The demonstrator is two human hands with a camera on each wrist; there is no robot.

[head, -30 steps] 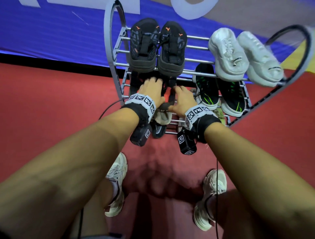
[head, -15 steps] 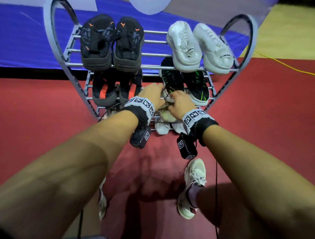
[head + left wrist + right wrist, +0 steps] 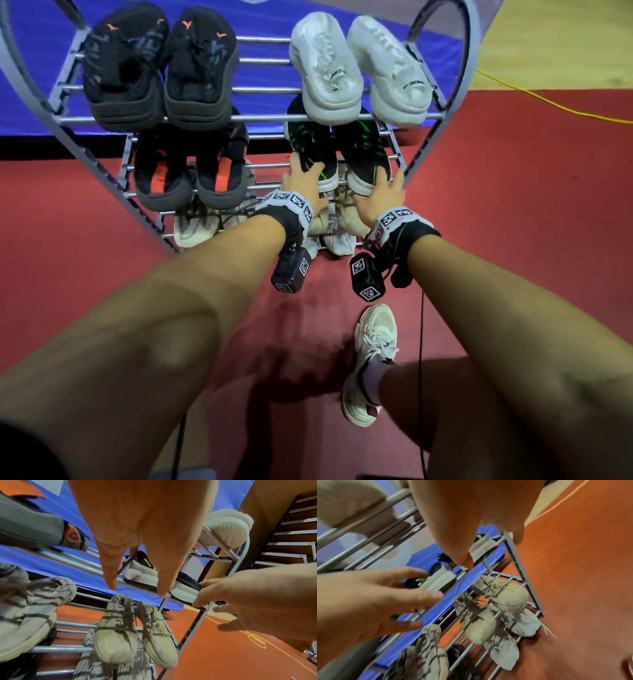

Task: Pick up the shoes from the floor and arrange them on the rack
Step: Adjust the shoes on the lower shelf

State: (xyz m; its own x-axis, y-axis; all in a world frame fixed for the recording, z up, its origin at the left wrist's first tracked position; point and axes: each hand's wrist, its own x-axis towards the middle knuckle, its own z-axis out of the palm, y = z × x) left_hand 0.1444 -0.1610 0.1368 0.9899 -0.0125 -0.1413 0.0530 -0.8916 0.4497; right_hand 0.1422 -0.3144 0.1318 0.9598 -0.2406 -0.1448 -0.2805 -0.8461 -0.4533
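A: Right, both hands are at the black-and-green pair (image 3: 337, 154) on the rack's (image 3: 460, 89) second tier, right side; left hand (image 3: 303, 181) has its fingers spread flat over the left shoe's heel, holding nothing.

B: And the right hand (image 3: 382, 197)?

A: Head view shows its fingers spread beside the right shoe's heel; in the left wrist view its fingertips (image 3: 199, 601) look to be on the black sole edge; pinch or plain touch, cannot tell.

B: So the step is squaring the pair?

A: My read, yes; nudge both heels evenly so the soles sit across two bars; keep pressure low, those bars are slick and a shoe could tip through onto the beige pair (image 3: 339, 219) below.

B: Anything left on the floor?

A: None in view except the sneaker (image 3: 373, 359) the person is wearing; the white pair (image 3: 356, 68) up top overhangs, so keep wrists clear of it.
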